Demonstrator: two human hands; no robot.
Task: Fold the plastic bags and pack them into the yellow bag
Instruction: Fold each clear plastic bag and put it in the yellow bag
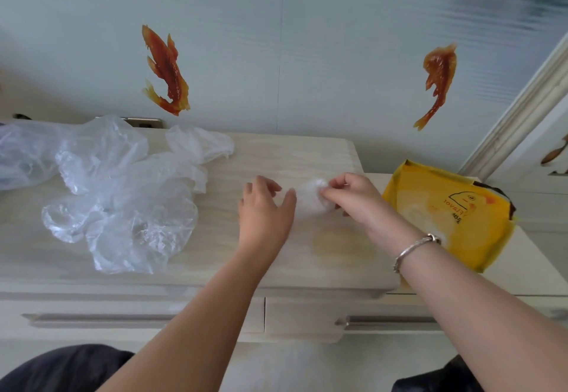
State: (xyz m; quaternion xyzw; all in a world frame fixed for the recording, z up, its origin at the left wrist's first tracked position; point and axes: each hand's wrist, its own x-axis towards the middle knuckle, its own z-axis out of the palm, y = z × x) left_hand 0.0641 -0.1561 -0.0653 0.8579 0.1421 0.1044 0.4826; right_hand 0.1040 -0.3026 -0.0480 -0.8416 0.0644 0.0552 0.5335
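On the pale wooden worktop (pixel 276 152): one bag being folded small, more waiting, the yellow bag (pixel 455 216) ready at my right.

The worktop carries a loose heap of clear plastic bags (pixel 123 195) well to my left, unfolded, out of the working area, I judge so the middle stays free for folding. The yellow bag lies flat beside my right forearm, mouth toward the wall, near enough for packing. Between my hands sits the small folded bag (pixel 312 199), already compact. My right hand (pixel 353 198) has its grip pinched closed on the bundle's top edge, likely to keep the folds from springing open. My left hand (pixel 264 207) is open, thumb touching the bundle's near side, steadying rather than gripping.
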